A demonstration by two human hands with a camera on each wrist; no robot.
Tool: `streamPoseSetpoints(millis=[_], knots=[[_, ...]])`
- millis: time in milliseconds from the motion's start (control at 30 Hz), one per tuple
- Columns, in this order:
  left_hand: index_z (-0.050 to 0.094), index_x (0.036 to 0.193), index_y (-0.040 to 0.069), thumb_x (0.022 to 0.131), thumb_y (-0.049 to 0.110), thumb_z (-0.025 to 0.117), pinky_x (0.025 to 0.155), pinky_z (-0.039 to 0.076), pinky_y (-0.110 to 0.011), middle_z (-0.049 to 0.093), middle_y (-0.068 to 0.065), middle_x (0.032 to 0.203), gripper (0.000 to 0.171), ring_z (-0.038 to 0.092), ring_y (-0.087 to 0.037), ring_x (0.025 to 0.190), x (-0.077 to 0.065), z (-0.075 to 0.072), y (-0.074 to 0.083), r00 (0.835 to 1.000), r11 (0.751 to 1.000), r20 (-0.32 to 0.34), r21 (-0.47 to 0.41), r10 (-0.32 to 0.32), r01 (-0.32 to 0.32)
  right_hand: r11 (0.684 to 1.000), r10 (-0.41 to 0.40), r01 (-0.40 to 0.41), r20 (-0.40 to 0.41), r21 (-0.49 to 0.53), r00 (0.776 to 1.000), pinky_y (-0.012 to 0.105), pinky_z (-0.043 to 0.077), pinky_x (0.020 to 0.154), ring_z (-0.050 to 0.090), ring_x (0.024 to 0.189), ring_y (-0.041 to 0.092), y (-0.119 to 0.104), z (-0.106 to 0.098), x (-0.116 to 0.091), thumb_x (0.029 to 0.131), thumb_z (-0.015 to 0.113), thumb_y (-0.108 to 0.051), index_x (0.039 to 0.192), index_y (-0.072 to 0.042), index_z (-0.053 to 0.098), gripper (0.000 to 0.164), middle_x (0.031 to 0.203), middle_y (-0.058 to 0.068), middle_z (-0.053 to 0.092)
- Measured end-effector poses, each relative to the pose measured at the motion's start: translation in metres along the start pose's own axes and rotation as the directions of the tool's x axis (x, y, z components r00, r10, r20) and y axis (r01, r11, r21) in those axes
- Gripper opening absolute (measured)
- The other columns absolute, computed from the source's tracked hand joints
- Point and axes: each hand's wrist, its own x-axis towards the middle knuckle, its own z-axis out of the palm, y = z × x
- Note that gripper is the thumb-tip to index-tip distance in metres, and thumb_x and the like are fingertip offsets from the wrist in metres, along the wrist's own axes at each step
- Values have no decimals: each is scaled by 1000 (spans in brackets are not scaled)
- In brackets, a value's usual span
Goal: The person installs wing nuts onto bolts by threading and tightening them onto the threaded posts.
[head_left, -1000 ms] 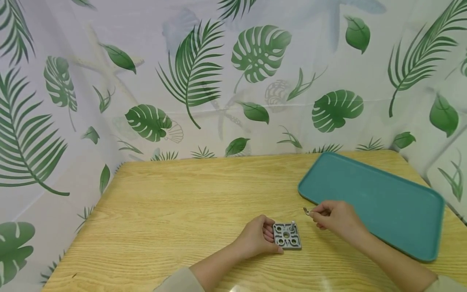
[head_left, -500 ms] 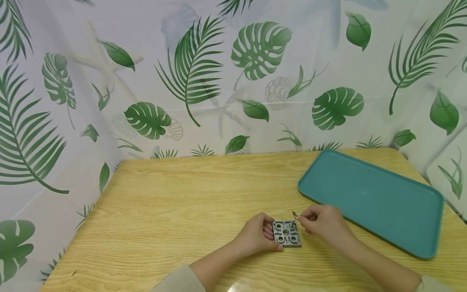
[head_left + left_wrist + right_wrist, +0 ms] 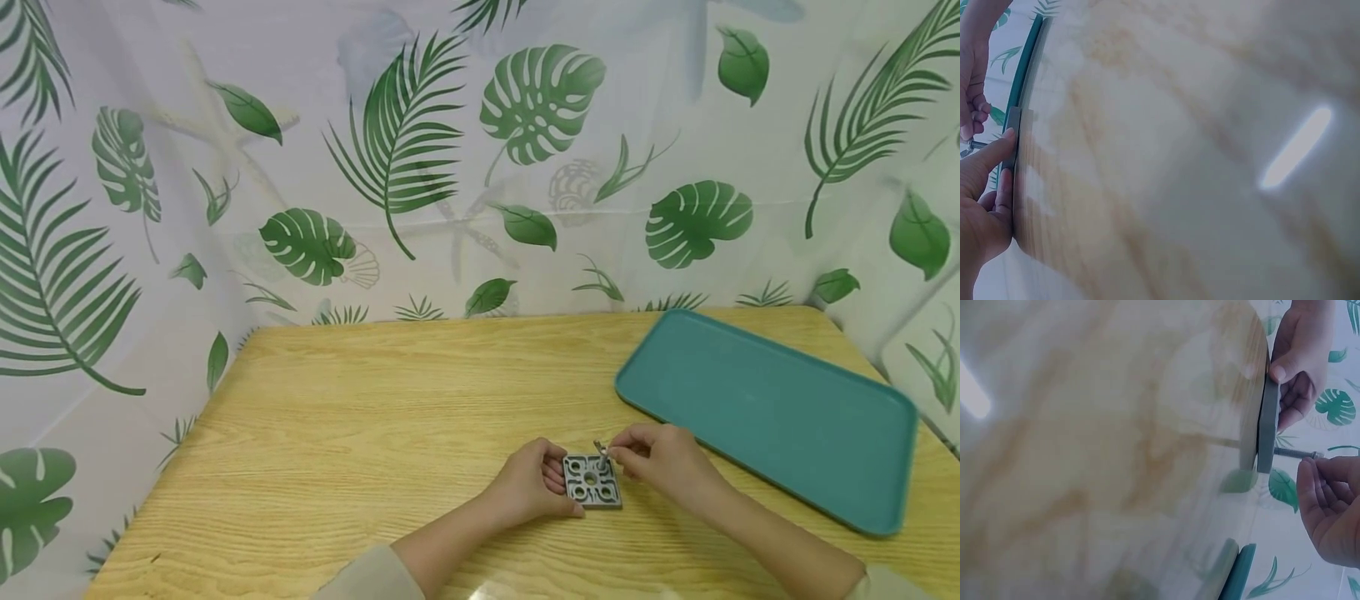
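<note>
A square grey metal plate (image 3: pixel 592 492) with several round holes lies on the table. At its far right corner a metal bolt (image 3: pixel 1294 452) stands upright. My left hand (image 3: pixel 525 483) grips the plate by its left side, thumb at the near edge and fingers at the far edge. Between thumb and fingertips, my right hand (image 3: pixel 663 458) pinches a small metal piece (image 3: pixel 600 448) that looks like a wing nut, right at the bolt's top. Fingers partly cover this piece, so I cannot tell whether it sits on the thread.
A teal rectangular tray (image 3: pixel 765 417) lies at the right, beyond my right hand. The wood-grain table (image 3: pixel 375 417) extends left and back to a leaf-patterned cloth (image 3: pixel 420 167) hanging behind it.
My right hand has moved left with the wing nut, from beside the tray to the top of the bolt. My left hand keeps its grip on the metal plate.
</note>
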Motion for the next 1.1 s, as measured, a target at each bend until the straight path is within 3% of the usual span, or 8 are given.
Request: streamPoseSetpoints(millis=[100, 200, 300, 433, 700, 900, 967, 1100], knots=[[51, 118, -1, 66, 1, 85, 67, 52, -15, 54, -1, 92, 62, 54, -6, 76, 0, -1, 1, 1000, 1000, 3, -3, 1, -1, 992, -128, 129, 36, -14, 991, 22, 48, 49, 56, 58, 5, 7, -5, 6, 88, 65, -8, 88, -4, 69, 6, 68, 2, 64], [51, 118, -1, 65, 1, 84, 67, 52, -15, 54, -1, 92, 62, 54, -6, 76, -1, 0, 1, 1000, 1000, 2, -10, -3, 3, 967, -253, 253, 92, 17, 963, 23, 52, 53, 59, 62, 3, 16, -10, 12, 88, 63, -6, 89, -4, 69, 6, 75, 5, 67], [52, 118, -1, 65, 1, 85, 67, 52, -15, 54, -1, 92, 62, 55, -6, 76, -1, -1, 1, 1000, 1000, 1, -10, -8, 8, 929, -369, 365, 121, 54, 922, 23, 53, 54, 62, 64, 8, 23, -14, 17, 88, 63, -3, 90, -3, 69, 6, 79, 9, 69], [51, 119, -1, 66, 1, 84, 68, 52, -15, 54, -1, 93, 63, 55, -6, 76, -1, -1, 2, 1000, 1000, 4, -10, -8, 8, 857, -515, 509, 114, 82, 849, 22, 53, 53, 63, 64, 11, 30, -15, 23, 85, 64, 4, 89, -2, 68, 9, 77, 11, 68], [52, 118, 0, 66, 2, 85, 68, 52, -15, 54, -1, 93, 62, 55, -6, 76, 0, -1, 2, 1000, 1000, 7, -8, -10, 10, 773, -633, 630, 131, 69, 763, 18, 52, 54, 63, 65, 10, 36, -16, 30, 82, 65, 7, 91, -2, 68, 14, 78, 10, 68], [52, 118, 1, 65, 3, 85, 67, 51, -15, 54, -1, 93, 62, 55, -6, 76, 1, -2, 1, 1000, 1000, 6, 6, -12, 12, 663, -731, 743, 134, -92, 669, 9, 48, 59, 63, 69, 11, 33, -17, 32, 73, 70, 11, 92, -6, 67, 26, 84, 5, 68], [52, 118, 0, 65, 3, 85, 67, 51, -15, 54, -1, 93, 62, 55, -6, 76, 1, -2, 1, 1000, 1000, 7, 7, -12, 12, 649, -737, 750, 143, -126, 661, 10, 48, 60, 64, 70, 11, 31, -18, 32, 73, 71, 11, 92, -7, 68, 27, 84, 4, 68], [52, 117, 0, 65, 3, 85, 67, 52, -15, 54, -1, 92, 62, 55, -6, 75, 1, -2, 2, 1000, 1000, 7, 4, -10, 10, 687, -697, 715, 164, -128, 699, 12, 48, 57, 62, 69, 8, 29, -19, 29, 78, 69, 5, 92, -7, 68, 18, 84, 4, 68]])
